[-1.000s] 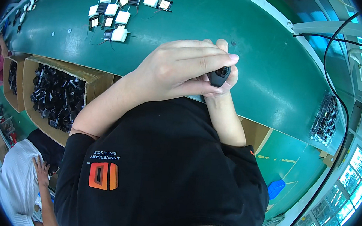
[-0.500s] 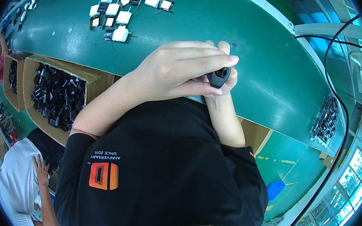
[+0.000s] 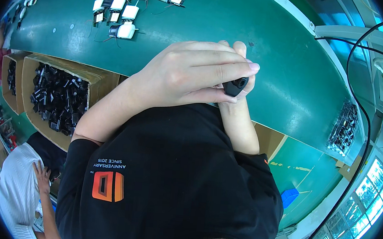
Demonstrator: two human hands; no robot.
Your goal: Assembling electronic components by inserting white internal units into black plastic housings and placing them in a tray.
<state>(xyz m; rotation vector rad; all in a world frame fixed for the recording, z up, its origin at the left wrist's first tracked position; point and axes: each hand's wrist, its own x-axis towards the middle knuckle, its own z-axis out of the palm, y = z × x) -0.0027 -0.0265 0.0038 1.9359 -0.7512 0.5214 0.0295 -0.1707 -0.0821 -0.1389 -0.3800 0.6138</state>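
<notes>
Both my hands meet over the near edge of the green table, closed around a small black plastic part with a round hole in its end. My left hand wraps over it from the left, its fingers stretched across the top and the thumb below. Mostly hidden behind it, my right hand grips the same part from the right. Only the part's end shows; the rest is covered by my fingers. Beyond my hands lies a group of white-and-black units with thin wires.
At left, an open cardboard box holds many black plastic parts, with a smaller box beside it. A clear bag of small parts lies at the table's right end. A black cable hangs at right. Another person is at lower left.
My hands and the black part have shifted very slightly to the right in the picture. Both hands keep their hold on it.
</notes>
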